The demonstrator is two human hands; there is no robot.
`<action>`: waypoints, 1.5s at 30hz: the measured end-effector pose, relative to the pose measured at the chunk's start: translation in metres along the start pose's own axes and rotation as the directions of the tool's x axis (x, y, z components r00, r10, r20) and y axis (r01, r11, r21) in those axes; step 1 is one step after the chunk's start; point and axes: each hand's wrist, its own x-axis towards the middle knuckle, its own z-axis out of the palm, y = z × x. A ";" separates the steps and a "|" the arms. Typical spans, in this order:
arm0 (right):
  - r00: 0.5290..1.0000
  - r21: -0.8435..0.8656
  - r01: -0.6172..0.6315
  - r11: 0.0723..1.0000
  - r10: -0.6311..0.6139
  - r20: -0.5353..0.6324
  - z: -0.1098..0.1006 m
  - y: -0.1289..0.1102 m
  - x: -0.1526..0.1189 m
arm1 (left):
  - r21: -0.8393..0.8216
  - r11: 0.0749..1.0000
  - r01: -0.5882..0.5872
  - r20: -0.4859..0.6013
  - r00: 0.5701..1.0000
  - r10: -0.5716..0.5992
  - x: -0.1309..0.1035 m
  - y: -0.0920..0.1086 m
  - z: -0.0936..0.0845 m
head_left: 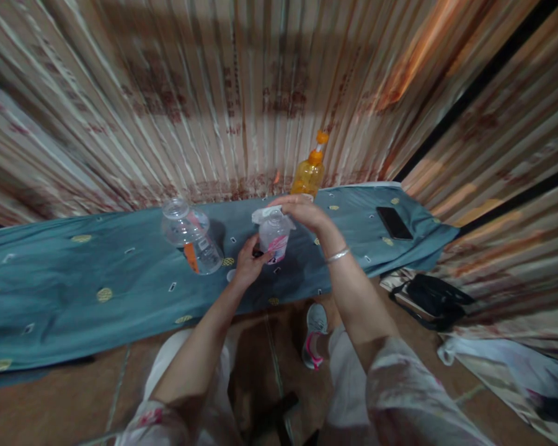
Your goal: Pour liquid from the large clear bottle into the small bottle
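Observation:
A small clear bottle with a pink label (274, 238) and a white top stands on the teal cloth. My left hand (251, 261) is closed around the lower left side of this bottle. Over its top, my right hand (299, 209) is closed on the white spray head (266, 214). To the left is a large clear bottle with an orange label (204, 251), uncapped and leaning. Behind my right hand stands a yellow bottle with an orange pump (309, 176). Near my left wrist lies a small round clear object (231, 275), partly hidden.
The teal cloth (134, 279) covers a long, narrow table against a striped curtain (190, 111). A black phone (394, 223) lies at the right end. Below on the floor are a black bag (434, 297) and pale fabric (506, 365).

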 end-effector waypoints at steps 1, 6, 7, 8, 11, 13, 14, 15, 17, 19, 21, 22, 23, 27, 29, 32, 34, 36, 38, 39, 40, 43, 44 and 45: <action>1.000 0.008 -0.022 1.000 0.022 0.010 0.000 0.000 0.004 | 0.001 1.000 0.000 -0.001 1.000 0.000 0.000 0.000 0.000; 0.980 0.098 -0.056 0.994 0.073 -0.183 0.017 0.043 -0.018 | 0.005 1.000 -0.015 -0.014 1.000 0.015 -0.001 0.002 0.001; 0.968 0.093 -0.042 0.995 0.064 -0.243 0.025 0.056 -0.029 | 0.006 1.000 -0.020 -0.018 1.000 0.020 -0.001 0.003 0.002; 0.940 0.066 -0.028 0.997 0.049 -0.336 0.034 0.068 -0.042 | 0.008 1.000 -0.023 -0.025 0.999 0.024 -0.001 0.004 0.002; 0.825 -0.030 -0.029 0.999 0.008 -0.565 0.067 0.095 -0.081 | 0.015 0.999 -0.029 -0.047 0.998 0.030 -0.001 0.005 0.004; 0.762 -0.029 -0.034 0.999 0.007 -0.648 0.086 0.101 -0.100 | 0.018 0.999 -0.032 -0.056 0.998 0.033 -0.001 0.005 0.004; 0.750 -0.017 -0.016 1.000 0.001 -0.662 0.093 0.101 -0.106 | 0.018 0.999 -0.034 -0.059 0.998 0.035 -0.001 0.004 0.005; 0.748 0.011 0.005 1.000 0.003 -0.663 0.096 0.098 -0.110 | 0.017 0.999 -0.036 -0.061 0.997 0.037 -0.001 0.004 0.005; 0.770 0.116 0.056 0.992 0.030 -0.638 0.094 0.091 -0.112 | 0.014 0.999 -0.039 -0.064 0.997 0.039 0.000 0.002 0.005; 0.792 0.243 0.101 0.965 0.070 -0.606 0.080 0.083 -0.106 | 0.009 0.999 -0.039 -0.063 0.997 0.040 0.000 0.000 0.005; 0.791 0.281 0.141 0.949 0.062 -0.609 0.059 0.076 -0.096 | 0.003 0.999 -0.036 -0.053 0.998 0.036 0.001 0.000 0.003; 0.781 0.239 0.154 0.959 0.030 -0.623 0.046 0.073 -0.091 | 0.000 0.999 -0.034 -0.046 0.998 0.034 0.001 0.000 0.003; 0.774 0.159 0.152 0.975 -0.017 -0.633 0.035 0.070 -0.086 | -0.004 1.000 -0.030 -0.037 0.999 0.030 0.001 0.000 0.002; 0.837 -0.299 -0.007 0.954 -0.158 -0.525 0.006 0.067 -0.072 | -0.035 0.999 -0.017 0.009 1.000 0.017 0.004 0.002 -0.003; 0.894 -0.492 -0.081 0.867 -0.155 -0.421 0.007 0.071 -0.069 | -0.050 0.999 -0.009 0.023 1.000 0.010 0.005 0.004 -0.004; 0.956 -0.669 -0.082 0.738 -0.132 -0.263 0.021 0.081 -0.072 | -0.064 0.998 0.006 0.030 1.000 -0.004 0.004 0.005 -0.005; 0.975 -0.730 -0.040 0.682 -0.132 -0.177 0.029 0.089 -0.077 | -0.077 0.997 0.018 0.037 0.999 -0.015 0.002 0.005 -0.006; 0.981 -0.750 0.010 0.661 -0.153 -0.121 0.031 0.095 -0.084 | -0.100 0.995 0.031 0.047 0.999 -0.027 -0.002 0.006 -0.007; 0.973 -0.736 0.032 0.677 -0.191 -0.133 0.027 0.096 -0.093 | -0.132 0.990 0.053 0.046 0.998 -0.047 -0.005 0.006 -0.008; 0.963 -0.723 0.033 0.690 -0.215 -0.161 0.024 0.094 -0.098 | -0.150 0.986 0.068 0.037 0.997 -0.063 -0.006 0.006 -0.010; 0.949 -0.712 0.027 0.702 -0.241 -0.202 0.020 0.090 -0.103 | -0.169 0.982 0.086 0.024 0.996 -0.083 -0.008 0.007 -0.012; 0.886 -0.687 0.042 0.725 -0.345 -0.310 0.018 0.071 -0.117 | -0.224 0.965 0.135 -0.017 0.990 -0.143 -0.012 0.009 -0.022; 0.866 -0.682 0.075 0.727 -0.387 -0.317 0.021 0.062 -0.122 | -0.240 0.960 0.145 -0.026 0.988 -0.155 -0.014 0.011 -0.026; 0.850 -0.676 0.122 0.727 -0.428 -0.307 0.027 0.053 -0.127 | -0.255 0.955 0.148 -0.033 0.986 -0.161 -0.017 0.014 -0.030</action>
